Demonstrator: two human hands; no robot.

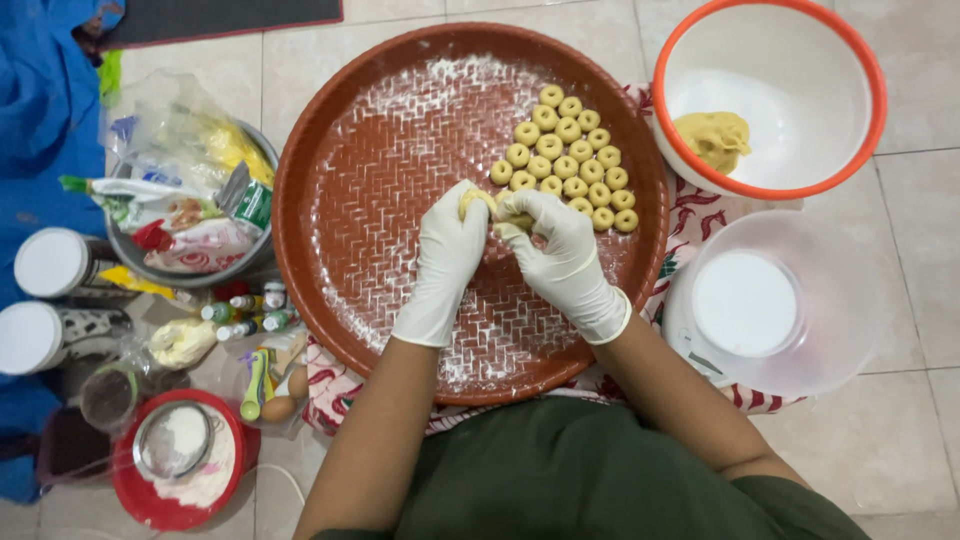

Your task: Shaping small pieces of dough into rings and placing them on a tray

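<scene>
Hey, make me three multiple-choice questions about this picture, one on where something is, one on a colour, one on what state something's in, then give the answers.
1. Where do the shaped dough rings lie on the round brown tray?
A. Far right part
B. Near left edge
C. Off the tray, on the floor

2. What colour is the rim of the white bowl that holds the dough lump?
A. Green
B. Orange
C. Black

3. What are the left hand and right hand like?
A. Bare and apart
B. Gloved, pinching a piece of dough together
C. Gloved, resting on the floor

Answers: 1 A, the rings cluster toward the tray's far right. 2 B, the rim is orange. 3 B, both wear white gloves and meet on the dough.
</scene>
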